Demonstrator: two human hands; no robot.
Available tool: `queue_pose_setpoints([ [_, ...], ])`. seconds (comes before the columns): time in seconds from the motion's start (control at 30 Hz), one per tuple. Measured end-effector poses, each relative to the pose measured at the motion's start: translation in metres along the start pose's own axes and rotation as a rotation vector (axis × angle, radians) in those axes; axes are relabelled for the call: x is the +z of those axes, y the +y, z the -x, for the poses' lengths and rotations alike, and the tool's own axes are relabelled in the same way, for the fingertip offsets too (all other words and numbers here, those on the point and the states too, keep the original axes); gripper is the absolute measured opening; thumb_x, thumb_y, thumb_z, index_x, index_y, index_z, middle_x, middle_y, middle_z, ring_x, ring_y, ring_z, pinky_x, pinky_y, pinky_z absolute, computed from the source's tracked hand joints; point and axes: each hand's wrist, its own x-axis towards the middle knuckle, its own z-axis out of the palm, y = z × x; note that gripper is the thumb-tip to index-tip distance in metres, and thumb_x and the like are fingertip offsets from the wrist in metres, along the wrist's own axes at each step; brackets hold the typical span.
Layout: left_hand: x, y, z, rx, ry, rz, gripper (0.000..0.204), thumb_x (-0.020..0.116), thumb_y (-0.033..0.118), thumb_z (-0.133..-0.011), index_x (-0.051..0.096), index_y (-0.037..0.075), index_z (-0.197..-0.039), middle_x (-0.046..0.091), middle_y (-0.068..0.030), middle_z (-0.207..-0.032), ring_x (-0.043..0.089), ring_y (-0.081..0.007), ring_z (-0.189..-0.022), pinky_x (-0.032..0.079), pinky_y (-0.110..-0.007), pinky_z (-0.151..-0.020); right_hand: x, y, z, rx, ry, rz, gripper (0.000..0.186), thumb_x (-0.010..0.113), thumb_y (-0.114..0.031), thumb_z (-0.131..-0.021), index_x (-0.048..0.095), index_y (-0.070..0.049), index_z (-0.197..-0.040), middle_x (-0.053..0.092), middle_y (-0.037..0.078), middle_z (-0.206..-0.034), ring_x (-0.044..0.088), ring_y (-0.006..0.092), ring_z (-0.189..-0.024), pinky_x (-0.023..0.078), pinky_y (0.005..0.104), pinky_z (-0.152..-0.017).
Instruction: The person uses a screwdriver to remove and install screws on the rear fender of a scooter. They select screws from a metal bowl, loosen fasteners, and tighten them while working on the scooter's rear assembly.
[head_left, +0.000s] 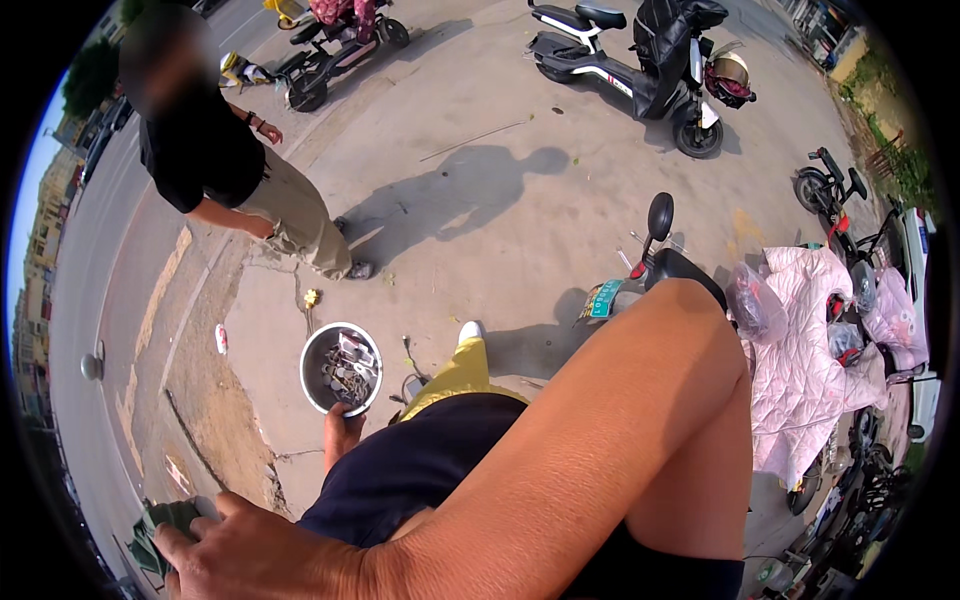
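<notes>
Low in the middle, my left hand (343,436) grips the rim of a steel bowl (312,372) that holds several small metal pieces. My right forearm (560,440) crosses my body toward the lower left, where my right hand (225,540) has its fingers curled over a crumpled dark green fabric item (158,524); the fingertips are partly hidden. My dark top (390,475) and a yellow trouser leg (455,375) with a white shoe (470,330) show below me.
A person in black (205,150) stands ahead at left. Scooters (630,75) are parked beyond, and another one with a pink quilted cover (790,380) is close at right, beside bicycles. A small bottle-like item (222,339) lies on the pavement near a road (110,300).
</notes>
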Motion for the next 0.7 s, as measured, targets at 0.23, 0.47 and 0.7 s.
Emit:
queue_pose_setpoints([
  [0.23, 0.155, 0.118, -0.194, -0.500, -0.304, -0.218, 0.024, 0.053, 0.014, -0.080, 0.059, 0.003, -0.100, 0.065, -0.0067, -0.088, 0.063, -0.0218, -0.077, 0.050, -0.035, -0.067, -0.180, 0.136, -0.012, 0.237, -0.184, 0.452, 0.017, 0.057, -0.015, -0.079, 0.059, 0.001, -0.084, 0.054, 0.012, -0.085, 0.057, 0.0217, -0.073, 0.043, 0.0345, -0.070],
  [0.47, 0.391, 0.146, -0.225, -0.027, -0.333, -0.208, 0.033, 0.049, 0.008, -0.079, 0.052, -0.001, -0.110, 0.062, -0.0118, -0.101, 0.060, -0.0258, -0.086, 0.044, -0.035, -0.060, -0.382, 0.326, 0.221, 0.998, 0.589, 0.640, 0.016, 0.051, -0.011, -0.086, 0.061, -0.002, -0.095, 0.061, 0.014, -0.095, 0.061, 0.0328, -0.083, 0.048, 0.0416, -0.075],
  [0.7, 0.530, 0.190, -0.262, -0.125, -0.348, -0.242, 0.057, 0.049, 0.003, -0.077, 0.039, 0.002, -0.132, 0.056, -0.0139, -0.122, 0.058, -0.0345, -0.108, 0.052, -0.041, -0.087, -0.481, 0.458, 0.474, 1.728, 0.848, 0.763, 0.022, 0.052, -0.016, -0.081, 0.065, 0.001, -0.087, 0.065, 0.023, -0.086, 0.064, 0.0369, -0.081, 0.051, 0.0426, -0.072],
])
